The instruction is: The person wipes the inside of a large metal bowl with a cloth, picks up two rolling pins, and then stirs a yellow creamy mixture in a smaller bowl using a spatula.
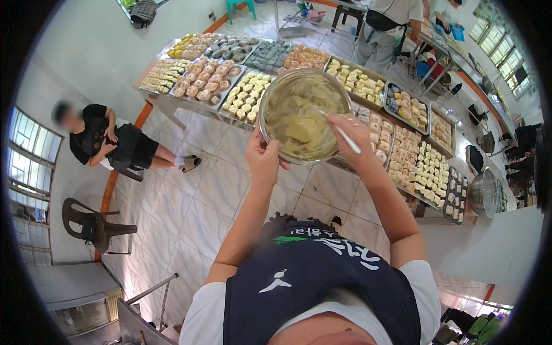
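Observation:
A round stainless steel bowl (280,97) is held up before me, tilted so its inside faces the camera. Pale yellow cream or batter (304,129) lies in a lump at its bottom and is smeared over the walls. My left hand (263,157) grips the bowl's near left rim, thumb at the edge and fingers beneath. In my right hand (355,144) is a utensil with a white handle (348,140), over the bowl's right side. Its working end reaches into the bowl and is hard to make out; it may be a spatula.
Behind the bowl, a long table carries trays of topped pastries (248,95), dark buns (267,56) and a muffin tin (456,196). Another steel bowl (483,194) stands far right. A person (110,136) sits left, near a brown plastic chair (95,226). Another person (384,30) stands beyond the table.

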Tool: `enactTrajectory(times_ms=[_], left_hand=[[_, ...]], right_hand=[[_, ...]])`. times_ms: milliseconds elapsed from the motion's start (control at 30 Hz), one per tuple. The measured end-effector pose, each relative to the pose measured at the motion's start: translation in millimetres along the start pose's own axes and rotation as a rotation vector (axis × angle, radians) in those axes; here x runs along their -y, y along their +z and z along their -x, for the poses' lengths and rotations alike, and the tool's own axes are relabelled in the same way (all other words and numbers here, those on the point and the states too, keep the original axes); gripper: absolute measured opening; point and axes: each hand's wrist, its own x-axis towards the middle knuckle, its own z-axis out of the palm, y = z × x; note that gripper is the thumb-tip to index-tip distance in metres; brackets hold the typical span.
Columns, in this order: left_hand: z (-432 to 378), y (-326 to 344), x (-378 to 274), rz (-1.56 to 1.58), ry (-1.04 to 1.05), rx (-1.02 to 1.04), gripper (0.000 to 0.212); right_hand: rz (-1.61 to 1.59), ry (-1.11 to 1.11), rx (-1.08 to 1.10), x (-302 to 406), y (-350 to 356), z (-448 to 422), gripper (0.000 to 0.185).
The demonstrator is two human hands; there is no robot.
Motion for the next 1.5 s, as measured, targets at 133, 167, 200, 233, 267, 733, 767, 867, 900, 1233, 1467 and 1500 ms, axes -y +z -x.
enactTrajectory(times_ms=[133,167,200,233,267,733,767,867,900,1233,1467,1500], left_hand=[[-2.5,-6.5,-1.4,-0.004,0.007,-0.027,0.056],[-1.0,-6.7,0.3,-0.006,-0.018,-0.009,0.061],[-0.6,-5.1,2.1,-0.007,-0.028,-0.004,0.061],[-1.2,-2.6,3.9,0.001,-0.036,0.009,0.060],[-2.7,0.1,4.3,0.013,-0.034,0.022,0.060],[-2.0,-9.6,-3.4,-0.066,-0.119,0.085,0.058],[-0.2,-11.4,-2.5,-0.069,-0.149,0.097,0.058],[0.7,-14.7,1.5,-0.076,-0.188,0.103,0.059],[0.9,-12.8,0.4,-0.077,-0.193,0.112,0.059],[-8.3,-27.3,-7.8,-0.085,-0.280,0.174,0.053],[-14.9,-35.0,-4.4,-0.085,-0.318,0.182,0.055],[-15.2,-35.2,-5.9,-0.084,-0.320,0.180,0.055]], right_hand=[[0.082,0.001,0.016,15.3,-9.1,-10.3,0.023],[0.156,0.019,-0.047,20.9,-15.6,-11.5,0.022],[0.161,0.029,-0.046,15.3,-13.5,-8.4,0.022],[0.089,0.064,-0.030,2.4,-6.8,-4.0,0.022],[0.016,0.088,-0.017,-6.0,-0.9,-2.7,0.022],[-0.200,0.134,0.177,3.7,-28.1,-13.9,0.019],[-0.202,0.141,0.180,9.3,-34.4,-20.3,0.019],[-0.206,0.084,0.186,10.3,-37.4,-30.8,0.019],[-0.226,0.089,0.219,4.0,-33.9,-29.0,0.019],[-0.268,0.135,0.284,17.5,-47.4,-39.2,0.015],[-0.291,0.174,0.338,-0.4,-46.7,-19.1,0.016],[-0.248,0.148,0.323,-1.6,-49.8,-20.6,0.017]])
